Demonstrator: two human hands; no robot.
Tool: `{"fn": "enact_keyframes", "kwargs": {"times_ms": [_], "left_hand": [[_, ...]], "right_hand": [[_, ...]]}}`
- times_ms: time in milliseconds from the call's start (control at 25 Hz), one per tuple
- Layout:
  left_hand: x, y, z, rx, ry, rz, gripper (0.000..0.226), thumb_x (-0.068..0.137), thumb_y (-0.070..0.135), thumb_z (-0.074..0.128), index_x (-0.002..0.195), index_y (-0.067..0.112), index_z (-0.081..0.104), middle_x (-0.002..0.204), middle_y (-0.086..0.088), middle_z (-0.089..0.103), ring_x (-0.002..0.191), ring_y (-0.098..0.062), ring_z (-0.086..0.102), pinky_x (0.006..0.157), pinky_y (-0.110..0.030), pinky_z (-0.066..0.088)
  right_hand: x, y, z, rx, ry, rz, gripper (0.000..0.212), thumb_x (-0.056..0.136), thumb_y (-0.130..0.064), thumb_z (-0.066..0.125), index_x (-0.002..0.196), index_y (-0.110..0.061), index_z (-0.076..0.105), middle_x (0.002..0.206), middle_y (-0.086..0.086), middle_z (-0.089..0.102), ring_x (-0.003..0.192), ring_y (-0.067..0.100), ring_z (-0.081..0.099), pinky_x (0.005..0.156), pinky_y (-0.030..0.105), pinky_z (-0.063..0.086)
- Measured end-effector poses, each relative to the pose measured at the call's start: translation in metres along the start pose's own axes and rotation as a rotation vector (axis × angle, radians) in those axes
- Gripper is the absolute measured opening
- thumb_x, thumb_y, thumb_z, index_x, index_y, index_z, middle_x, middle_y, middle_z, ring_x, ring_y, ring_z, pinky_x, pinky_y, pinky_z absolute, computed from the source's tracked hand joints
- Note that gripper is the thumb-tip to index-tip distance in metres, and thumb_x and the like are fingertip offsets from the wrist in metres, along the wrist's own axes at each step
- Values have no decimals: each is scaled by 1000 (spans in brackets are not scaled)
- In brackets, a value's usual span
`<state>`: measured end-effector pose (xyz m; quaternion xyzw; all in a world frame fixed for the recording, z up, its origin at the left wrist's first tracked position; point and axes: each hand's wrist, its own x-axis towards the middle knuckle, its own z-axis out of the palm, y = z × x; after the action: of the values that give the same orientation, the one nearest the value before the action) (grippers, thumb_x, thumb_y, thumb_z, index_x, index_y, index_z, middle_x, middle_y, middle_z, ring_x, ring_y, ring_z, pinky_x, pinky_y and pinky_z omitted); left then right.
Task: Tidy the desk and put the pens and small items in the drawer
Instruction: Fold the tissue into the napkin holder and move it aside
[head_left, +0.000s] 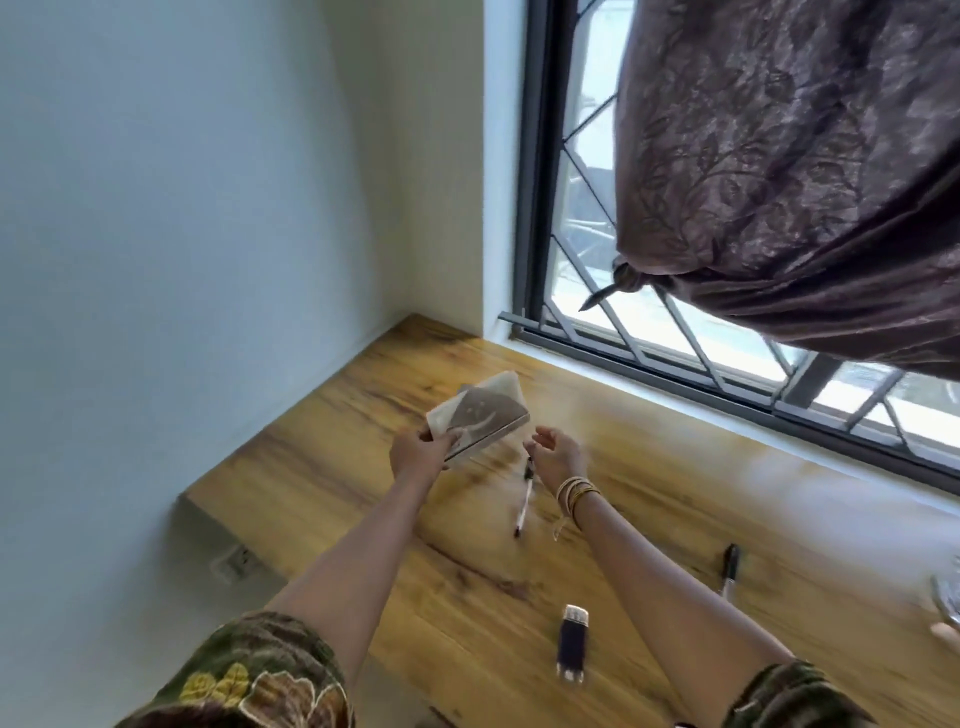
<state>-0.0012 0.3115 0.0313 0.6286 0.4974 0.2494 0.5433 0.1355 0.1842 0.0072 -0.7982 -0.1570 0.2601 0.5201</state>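
Note:
My left hand (420, 453) grips a small brown-and-white book (480, 414) by its near corner and holds it tilted above the wooden desk (322, 447). To its right, my right hand (556, 457) hovers with loosely curled fingers and holds nothing. Just below that hand a white pen with a black cap (524, 499) lies on the desk. A second black-capped pen (728, 569) lies farther right, partly behind my right forearm. A dark blue rectangular item with clear ends (573, 643) lies near the front, between my arms.
The desk runs along a window with a dark diamond grille (649, 332) and ends at a white wall on the left. A knotted purple curtain (779, 182) hangs over the right side. A shiny object (948, 597) sits at the right edge. A wall socket (236, 564) sits below the desk.

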Motion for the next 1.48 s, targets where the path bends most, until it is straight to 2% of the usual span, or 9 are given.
{"fn": "enact_keyframes", "kwargs": {"times_ms": [160,360,520,640,880,1080,1200,1320,1480], "left_hand": [[57,-1,-43,48,136,2,26,71,32,83,82,10,73,77,-6,71,68,-23,64,67,-33,54],[143,3,-79,74,206,29,30,70,35,83,83,10,72,73,1,69,68,-18,63,60,-25,44],[203,7,-92,104,234,29,30,66,37,83,80,12,73,72,0,71,69,-22,67,64,-31,54],[232,9,-91,154,247,43,32,67,38,83,75,10,70,69,-3,69,65,-23,61,58,-27,47],[258,13,-75,161,256,46,33,70,35,83,68,8,62,59,1,57,55,-17,49,46,-21,32],[255,11,-68,134,269,49,25,75,32,80,79,11,67,70,0,65,63,-17,58,54,-22,37],[253,9,-67,153,233,94,19,77,28,77,82,12,69,73,2,67,66,-17,61,49,-19,36],[257,-1,-68,125,184,89,23,73,22,77,93,14,71,85,1,73,78,-17,68,62,-24,50],[251,-15,-70,128,175,44,60,65,20,82,121,17,61,114,0,69,103,-18,67,92,-37,53]], "right_hand": [[25,-28,73,-12,-122,-18,41,90,-12,61,129,-2,54,126,12,61,104,21,60,96,38,50],[78,-61,165,-36,-194,-11,51,83,-12,70,131,-5,53,125,13,62,114,24,60,102,40,47],[111,-88,207,-329,-237,-140,56,83,-14,64,137,-12,48,132,7,58,118,22,58,103,32,44],[124,-92,220,-535,-224,-245,52,85,-13,54,137,-16,47,133,9,55,122,27,52,102,34,42],[132,-73,216,-645,-145,-455,40,81,-6,49,117,-15,64,130,-3,58,118,21,55,98,32,46],[124,-61,214,-693,-126,-547,38,86,-9,48,120,-14,63,133,0,56,121,21,53,100,29,43],[121,-60,211,-723,-147,-560,39,88,-11,47,125,-13,59,137,1,53,124,22,50,104,30,41],[120,-61,210,-738,-183,-546,43,86,-13,47,128,-15,57,141,0,50,127,21,48,105,31,41],[114,-63,206,-761,-204,-520,48,83,-18,50,130,-15,55,142,2,48,130,21,45,106,33,42]]}}
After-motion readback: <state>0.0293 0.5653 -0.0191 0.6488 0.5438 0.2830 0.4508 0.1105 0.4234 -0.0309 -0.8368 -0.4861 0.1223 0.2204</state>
